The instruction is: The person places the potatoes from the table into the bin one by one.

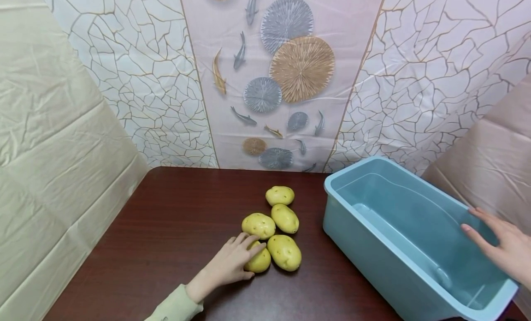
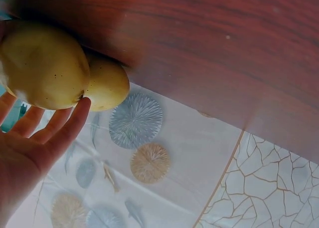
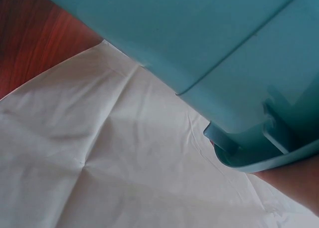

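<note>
My left hand (image 1: 230, 261) is at the nearest-left potato (image 1: 259, 261), its fingers over the top and its thumb low on the near side. In the left wrist view, several fingers curve along this potato (image 2: 45, 63), with another potato (image 2: 107, 86) behind it. Three more yellow potatoes lie close by: one beside it (image 1: 284, 252), one behind it (image 1: 258, 226) and one farther back (image 1: 285, 218). Over the right rim of a blue plastic bin (image 1: 352, 240) rests my right hand (image 1: 499, 242), fingers fairly straight. The bin hides most of that hand in the right wrist view.
Another potato (image 1: 280, 196) lies farthest back in the group. The dark brown table (image 1: 178, 205) carries everything. Patterned cloth (image 1: 265, 49) hangs behind it, with pale cloth (image 1: 45, 173) at the left side. Ledges (image 3: 279, 130) show beneath the bin's rim.
</note>
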The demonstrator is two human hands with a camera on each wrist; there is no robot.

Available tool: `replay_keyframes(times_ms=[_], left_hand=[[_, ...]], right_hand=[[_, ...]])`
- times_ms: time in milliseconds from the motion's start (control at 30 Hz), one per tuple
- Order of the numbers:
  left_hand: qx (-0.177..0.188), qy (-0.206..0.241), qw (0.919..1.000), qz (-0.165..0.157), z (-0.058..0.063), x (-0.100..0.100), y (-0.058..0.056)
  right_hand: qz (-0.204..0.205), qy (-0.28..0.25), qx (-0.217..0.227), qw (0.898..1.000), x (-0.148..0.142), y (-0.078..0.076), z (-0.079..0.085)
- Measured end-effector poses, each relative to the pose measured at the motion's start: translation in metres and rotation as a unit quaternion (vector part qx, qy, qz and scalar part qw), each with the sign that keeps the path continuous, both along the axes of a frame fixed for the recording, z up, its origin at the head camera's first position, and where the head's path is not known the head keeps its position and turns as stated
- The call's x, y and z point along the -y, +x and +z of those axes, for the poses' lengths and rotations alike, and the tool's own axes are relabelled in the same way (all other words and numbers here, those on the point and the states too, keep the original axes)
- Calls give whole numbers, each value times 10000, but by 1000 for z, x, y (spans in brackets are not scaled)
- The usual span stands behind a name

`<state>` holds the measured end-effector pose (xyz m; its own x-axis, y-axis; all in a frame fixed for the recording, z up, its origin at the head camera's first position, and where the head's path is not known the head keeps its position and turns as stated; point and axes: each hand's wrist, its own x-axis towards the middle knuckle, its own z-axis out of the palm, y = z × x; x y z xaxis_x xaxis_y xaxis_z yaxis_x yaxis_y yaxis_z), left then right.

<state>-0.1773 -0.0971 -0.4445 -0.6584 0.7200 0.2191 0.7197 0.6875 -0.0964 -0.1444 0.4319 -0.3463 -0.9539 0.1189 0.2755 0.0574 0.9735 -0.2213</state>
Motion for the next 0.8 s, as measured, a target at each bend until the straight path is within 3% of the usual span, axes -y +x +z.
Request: replay_keyframes(times_ms=[333, 667, 800], left_hand=[[171, 100, 9998, -31, 1, -1, 1], [214, 168, 9996, -66, 5, -1, 1], [105, 228, 9997, -71, 9, -1, 0]], right_hand=[[-28, -5, -16, 10000, -9, -4, -6], [-85, 100, -76, 9999, -43, -21, -33], [-80, 48, -41, 9999, -31, -15, -23]])
